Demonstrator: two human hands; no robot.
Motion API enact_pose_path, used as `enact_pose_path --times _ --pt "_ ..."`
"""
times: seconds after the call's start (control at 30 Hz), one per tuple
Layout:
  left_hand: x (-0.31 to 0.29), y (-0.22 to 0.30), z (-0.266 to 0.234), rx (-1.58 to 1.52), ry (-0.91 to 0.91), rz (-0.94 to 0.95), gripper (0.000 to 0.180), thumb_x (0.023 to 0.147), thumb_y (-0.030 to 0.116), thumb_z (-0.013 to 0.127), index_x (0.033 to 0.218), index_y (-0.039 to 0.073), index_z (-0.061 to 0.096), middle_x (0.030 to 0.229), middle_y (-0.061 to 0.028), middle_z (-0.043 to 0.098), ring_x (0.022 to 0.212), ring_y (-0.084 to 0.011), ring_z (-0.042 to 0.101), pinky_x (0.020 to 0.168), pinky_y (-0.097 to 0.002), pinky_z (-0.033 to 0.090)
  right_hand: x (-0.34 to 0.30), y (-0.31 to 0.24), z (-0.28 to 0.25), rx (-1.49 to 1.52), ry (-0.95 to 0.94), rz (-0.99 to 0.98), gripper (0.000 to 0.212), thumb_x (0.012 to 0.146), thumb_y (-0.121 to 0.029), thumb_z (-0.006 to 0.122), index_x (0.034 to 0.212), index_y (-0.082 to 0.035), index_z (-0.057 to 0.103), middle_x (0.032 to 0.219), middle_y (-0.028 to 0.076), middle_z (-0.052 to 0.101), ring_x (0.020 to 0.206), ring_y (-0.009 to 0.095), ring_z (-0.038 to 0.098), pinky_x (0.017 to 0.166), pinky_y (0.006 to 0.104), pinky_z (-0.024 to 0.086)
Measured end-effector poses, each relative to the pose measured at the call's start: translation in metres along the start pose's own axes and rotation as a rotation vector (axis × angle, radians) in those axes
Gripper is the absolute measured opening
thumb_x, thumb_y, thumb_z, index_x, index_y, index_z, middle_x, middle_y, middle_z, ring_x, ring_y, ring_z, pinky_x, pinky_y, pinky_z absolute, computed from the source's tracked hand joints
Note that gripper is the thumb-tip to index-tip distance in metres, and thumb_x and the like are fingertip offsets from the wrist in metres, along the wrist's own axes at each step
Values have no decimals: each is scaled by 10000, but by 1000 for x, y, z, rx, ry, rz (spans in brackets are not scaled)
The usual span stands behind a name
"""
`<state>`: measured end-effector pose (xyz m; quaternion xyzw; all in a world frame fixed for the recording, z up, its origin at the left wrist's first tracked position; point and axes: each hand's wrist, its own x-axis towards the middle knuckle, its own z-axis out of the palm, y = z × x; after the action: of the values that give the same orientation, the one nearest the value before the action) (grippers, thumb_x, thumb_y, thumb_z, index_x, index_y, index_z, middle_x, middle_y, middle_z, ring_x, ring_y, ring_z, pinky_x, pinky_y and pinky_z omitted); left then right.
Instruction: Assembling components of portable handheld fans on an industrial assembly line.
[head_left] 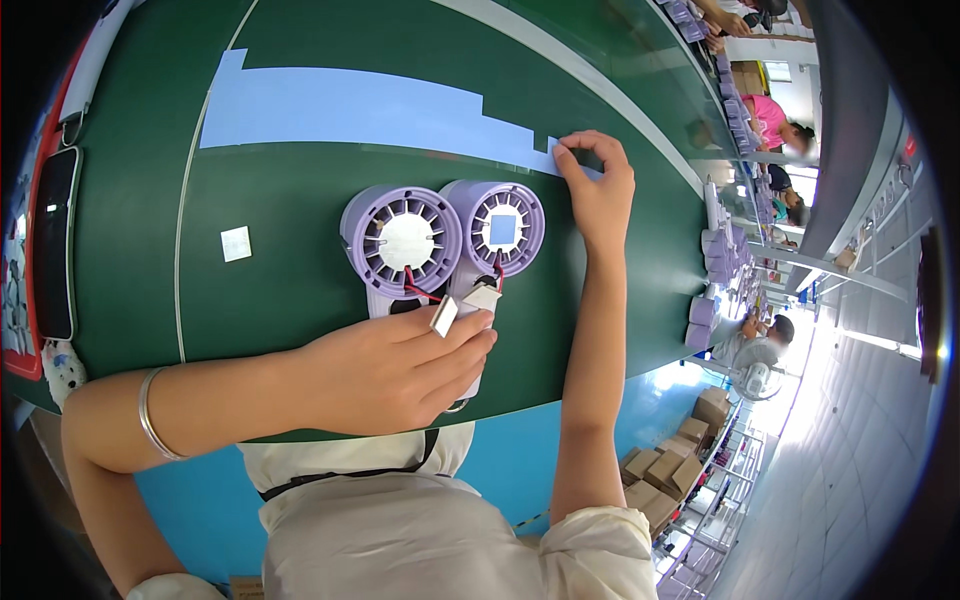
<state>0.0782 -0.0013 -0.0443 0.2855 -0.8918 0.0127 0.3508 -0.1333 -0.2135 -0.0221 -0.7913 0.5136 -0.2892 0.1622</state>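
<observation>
Here, the right hand (600,190) pinches the blue sheet (380,110) just beyond two purple fans (445,235).

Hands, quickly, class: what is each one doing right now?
Left hand: closed on the lower ends of the two purple fan units.
Right hand: fingertips pinching a small square off the pale blue sticker sheet.

A long pale-blue sticker sheet (370,108) is lying across the green table; one blue square sticker (503,229) is sitting inside the right fan. Brown cardboard boxes (672,470) are stacking on the floor.
</observation>
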Motion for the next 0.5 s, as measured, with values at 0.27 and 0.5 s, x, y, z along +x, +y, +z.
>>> enact_pose_path --times 0.27,0.5 --pt "2 0 0 14 32 -14 289 846 166 609 1050 -12 710 1206 -131 666 1229 -269 569 930 -357 502 12 10 -4 -108 -87 -73 135 875 -130 675 943 -14 691 1073 162 688 1189 343 592 995 402 443" --pt "-5 2 3 88 31 -14 275 893 193 595 1053 -2 706 1202 -113 667 1211 -265 584 962 -358 492 -6 -47 -30 205 -21 -110 63 914 -1 623 972 18 635 1120 141 664 1132 244 600 1021 355 421"
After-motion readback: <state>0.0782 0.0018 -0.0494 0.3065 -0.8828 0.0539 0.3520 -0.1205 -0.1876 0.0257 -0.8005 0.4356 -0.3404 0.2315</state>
